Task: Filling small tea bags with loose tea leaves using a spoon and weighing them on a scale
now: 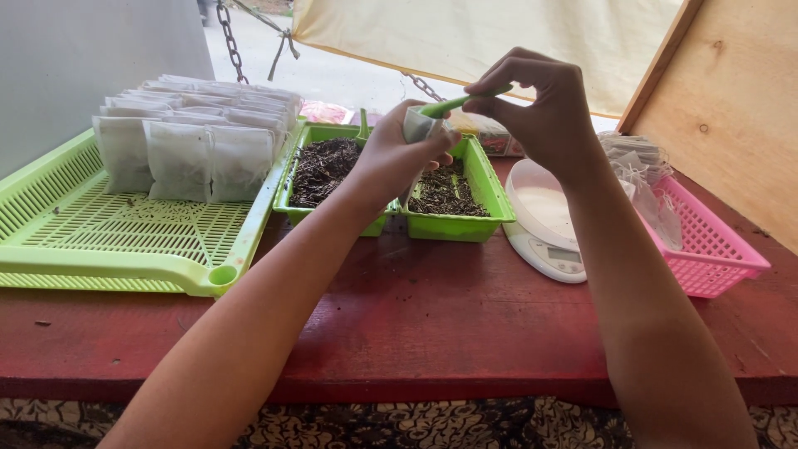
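From my seat, the red table [432, 324] lies bare along its near edge. My left hand [391, 158] pinches a small white sachet [417, 125] upright above the green trays of dried leaf [453, 193]. My right hand [540, 108] pinches a green scoop [453, 103], long axis slanting down-left into the sachet.

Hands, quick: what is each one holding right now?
Left hand: closed on a small white filter bag, over the green trays.
Right hand: fingers pinching a green scoop at the bag's mouth.
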